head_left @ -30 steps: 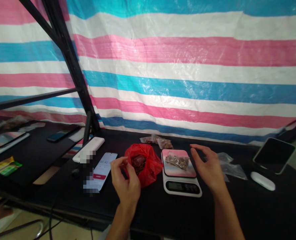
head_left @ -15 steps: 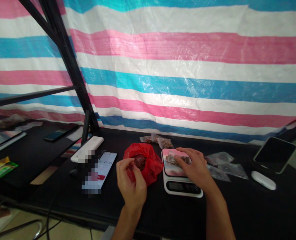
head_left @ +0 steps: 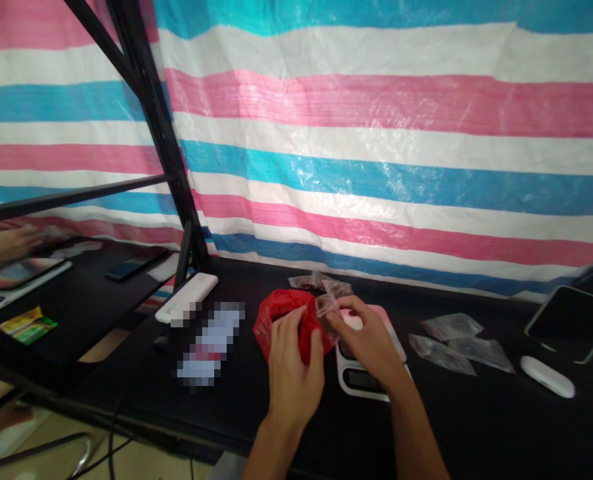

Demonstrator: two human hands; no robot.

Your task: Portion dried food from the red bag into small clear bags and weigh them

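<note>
My right hand [head_left: 369,337] pinches a small clear zip bag [head_left: 327,312] with brown bits inside, above the right rim of a red plastic bag [head_left: 271,319]. Under that hand stands a white kitchen scale [head_left: 343,380] with a pink top, partly covered by the hand. My left hand [head_left: 296,370] is at the front of the red bag, thumb and fingers apart, with nothing visible between them. What the red bag contains is hidden behind my fingers. Behind it lie several filled zip bags [head_left: 303,282].
Flat clear zip bags [head_left: 453,327] lie right of the scale, near a white case [head_left: 547,377] and a propped phone [head_left: 571,323]. To the left are a blurred-out phone [head_left: 211,343] and a white power bank [head_left: 189,297]. Another person's hand [head_left: 11,243] works over a second scale [head_left: 26,283].
My right hand has lifted the filled zip bag off the scale and brought it left to the red bag. My left hand has opened from its pinch. Another person's hand has appeared at far left.
</note>
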